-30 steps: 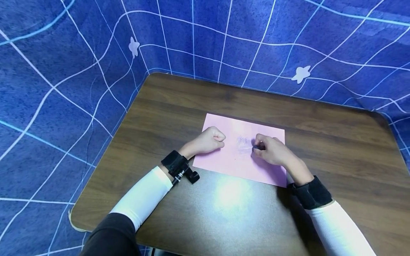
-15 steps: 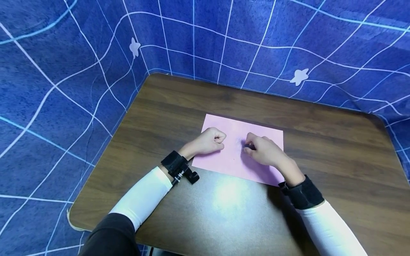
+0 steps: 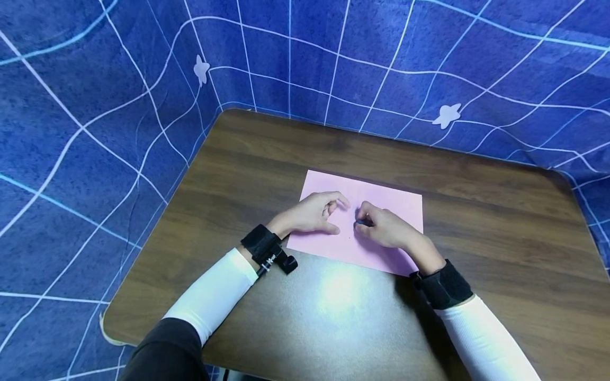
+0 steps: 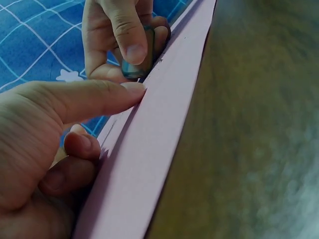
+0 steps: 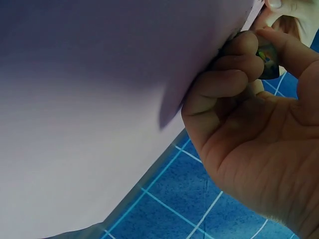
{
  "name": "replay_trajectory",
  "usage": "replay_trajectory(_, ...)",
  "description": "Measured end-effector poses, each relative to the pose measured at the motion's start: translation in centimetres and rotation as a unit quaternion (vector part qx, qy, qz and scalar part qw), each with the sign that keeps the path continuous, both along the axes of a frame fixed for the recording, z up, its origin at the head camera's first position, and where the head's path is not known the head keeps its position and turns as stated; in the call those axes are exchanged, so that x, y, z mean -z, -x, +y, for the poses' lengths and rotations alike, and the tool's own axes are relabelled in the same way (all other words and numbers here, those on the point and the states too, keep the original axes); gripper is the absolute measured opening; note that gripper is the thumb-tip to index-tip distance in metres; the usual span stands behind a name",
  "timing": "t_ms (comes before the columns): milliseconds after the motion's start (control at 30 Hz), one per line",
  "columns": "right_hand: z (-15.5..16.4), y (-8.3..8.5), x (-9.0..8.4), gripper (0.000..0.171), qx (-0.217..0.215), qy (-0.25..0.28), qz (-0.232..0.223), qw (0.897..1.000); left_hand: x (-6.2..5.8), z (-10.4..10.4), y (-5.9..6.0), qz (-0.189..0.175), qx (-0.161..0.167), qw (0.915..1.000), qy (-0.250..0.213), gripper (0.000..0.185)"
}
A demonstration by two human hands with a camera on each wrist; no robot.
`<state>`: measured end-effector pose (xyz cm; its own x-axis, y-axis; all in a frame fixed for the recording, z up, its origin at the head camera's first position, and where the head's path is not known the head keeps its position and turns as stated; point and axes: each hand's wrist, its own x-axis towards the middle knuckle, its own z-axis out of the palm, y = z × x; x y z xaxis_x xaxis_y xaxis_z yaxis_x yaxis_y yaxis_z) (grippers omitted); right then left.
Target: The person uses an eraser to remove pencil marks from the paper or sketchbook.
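A sheet of pink paper (image 3: 402,209) lies on the wooden table. My right hand (image 3: 388,227) pinches a small dark, see-through eraser (image 3: 360,221) between thumb and fingers, low over the middle of the sheet. Colourful print shows on that eraser (image 5: 268,63) in the right wrist view. On the paper's left part rests my left hand (image 3: 316,212), thumb and forefinger spread apart, holding nothing. Its thumb tip comes close to the eraser. A few dark specks (image 4: 161,60) dot the paper beside the eraser in the left wrist view.
The brown table (image 3: 267,153) has rounded corners. A blue curtain (image 3: 305,58) with white lines and stars hangs behind and to the left. Each wrist wears a black strap, and the left strap (image 3: 261,244) carries a small camera mount.
My right hand has moved left with the eraser. My left hand has uncurled from a fist, its fingers reaching right. The faint purple scribble is no longer visible beside my right hand.
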<state>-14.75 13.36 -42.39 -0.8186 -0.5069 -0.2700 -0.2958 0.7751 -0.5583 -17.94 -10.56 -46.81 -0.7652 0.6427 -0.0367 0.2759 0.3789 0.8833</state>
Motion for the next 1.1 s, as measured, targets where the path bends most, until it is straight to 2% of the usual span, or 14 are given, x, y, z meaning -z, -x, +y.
replay_trajectory(100, 0.0, 0.0, 0.0, 0.015, 0.006, 0.000, -0.005, 1.000, -0.4, 0.0, 0.1, -0.012, -0.005, 0.9996, 0.026, 0.085)
replay_trajectory(200, 0.0, 0.0, 0.0, 0.014, 0.009, 0.000, -0.005, 1.000, -0.8, 0.1, 0.2, -0.018, -0.011, 0.9980, 0.059, 0.098)
replay_trajectory(333, 0.1, 0.0, 0.0, 0.014, 0.013, -0.001, 0.007, 1.000, -1.2, 0.1, 0.2, -0.022, -0.018, 0.9958, 0.087, 0.097)
replay_trajectory(533, 2.2, -0.2, -0.2, 0.018, 0.047, -0.032, 0.045, 0.997, -1.1, 0.4, 0.2, -0.034, -0.018, 0.9950, 0.092, 0.097)
replay_trajectory(700, 4.1, -0.1, -0.4, 0.015, 0.074, -0.044, 0.050, 0.995, -1.1, 0.5, 0.2, -0.036, -0.020, 0.9949, 0.093, 0.098)
replay_trajectory(900, 3.0, 0.2, -1.0, 0.016, 0.054, -0.049, 0.070, 0.995, -1.1, 0.5, 0.2, -0.029, -0.025, 0.9947, 0.096, 0.097)
replay_trajectory(1100, 0.0, 0.3, -0.8, 0.014, -0.015, 0.000, 0.085, 0.996, -1.1, 0.6, 0.0, -0.040, -0.023, 0.9953, 0.085, 0.096)
